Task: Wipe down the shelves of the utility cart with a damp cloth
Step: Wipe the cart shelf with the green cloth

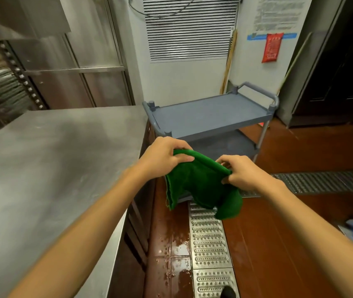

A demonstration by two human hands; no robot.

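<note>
I noted both hands closed on the green cloth (pixel 201 186): left hand (pixel 165 157) pinched its upper left edge, right hand (pixel 243 173) gripped the upper right edge. The cloth hung in the air between them, above the wet floor (pixel 171 250) and drain grate (pixel 209 239). The grey cart (pixel 210 117) stood just beyond, beside the steel tabletop (pixel 59 151), its top shelf bare.

Bare forearms — no sleeves, unadorned hands (pixel 203 168)

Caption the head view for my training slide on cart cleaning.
Both hands, left hand and right hand, hold a green cloth in front of the grey cart.
</note>
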